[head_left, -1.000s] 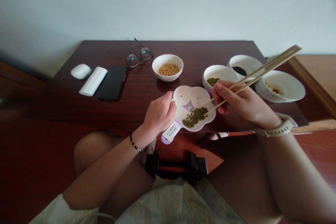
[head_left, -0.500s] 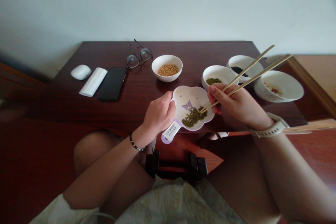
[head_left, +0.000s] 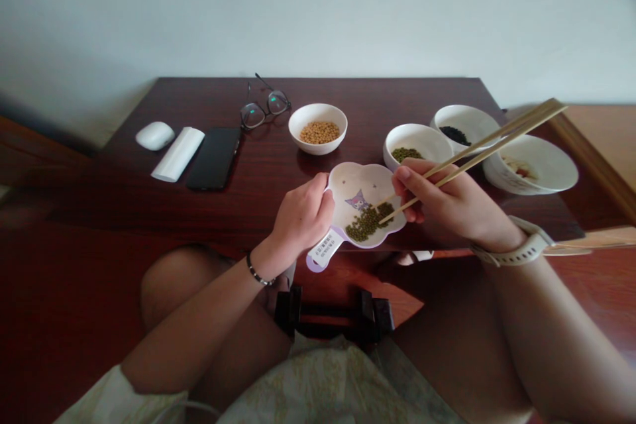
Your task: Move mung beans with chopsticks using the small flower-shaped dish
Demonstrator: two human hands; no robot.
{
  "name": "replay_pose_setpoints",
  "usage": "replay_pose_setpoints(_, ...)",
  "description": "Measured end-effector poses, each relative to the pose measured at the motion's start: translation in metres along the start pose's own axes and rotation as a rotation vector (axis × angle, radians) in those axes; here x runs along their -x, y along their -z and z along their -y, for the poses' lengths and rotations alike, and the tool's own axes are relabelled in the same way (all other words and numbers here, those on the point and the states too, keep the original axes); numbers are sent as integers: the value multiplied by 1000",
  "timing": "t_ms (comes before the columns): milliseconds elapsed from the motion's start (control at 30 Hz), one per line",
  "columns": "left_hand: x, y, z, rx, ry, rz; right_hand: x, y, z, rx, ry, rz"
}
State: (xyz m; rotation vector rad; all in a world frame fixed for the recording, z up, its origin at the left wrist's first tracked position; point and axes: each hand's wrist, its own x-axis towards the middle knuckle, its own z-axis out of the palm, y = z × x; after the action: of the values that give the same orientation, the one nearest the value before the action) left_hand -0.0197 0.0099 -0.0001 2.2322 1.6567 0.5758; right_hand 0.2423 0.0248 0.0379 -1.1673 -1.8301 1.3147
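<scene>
My left hand (head_left: 307,211) is closed on the rim of a lilac-edged, cloud-shaped dish (head_left: 348,179) with a cartoon figure printed inside. A labelled handle (head_left: 318,260) sticks out from the dish toward me. Green mung beans (head_left: 365,222) lie along its near side. My right hand (head_left: 440,195) grips a pair of wooden chopsticks (head_left: 491,146), their tips parted among the beans. Just behind the right hand, a white bowl (head_left: 432,139) holds more mung beans (head_left: 406,154).
On the dark wooden table (head_left: 258,212) stand a bowl of yellow soybeans (head_left: 319,132), a bowl of black beans (head_left: 454,135) and a bowl with pale and reddish bits (head_left: 519,167). Eyeglasses (head_left: 265,109), a black phone (head_left: 214,159), a white case (head_left: 177,154) and a white rounded object (head_left: 154,136) lie leftward.
The chopstick tips have spread apart among the mung beans, while their upper ends have come together and lowered to the right. The dish has barely moved.
</scene>
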Motion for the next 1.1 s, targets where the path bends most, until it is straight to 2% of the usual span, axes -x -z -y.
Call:
replay_pose_setpoints(367, 0, 1, -1, -14, 2, 9, -4, -1, -3, 114, 22, -36)
replay_pose_setpoints(600, 0, -1, 0, -9, -2, 5, -4, -1, -2, 70, 21, -57)
replay_pose_setpoints(1100, 1, -1, 1, -15, -12, 0, 2, 13, 13, 72, 10, -211)
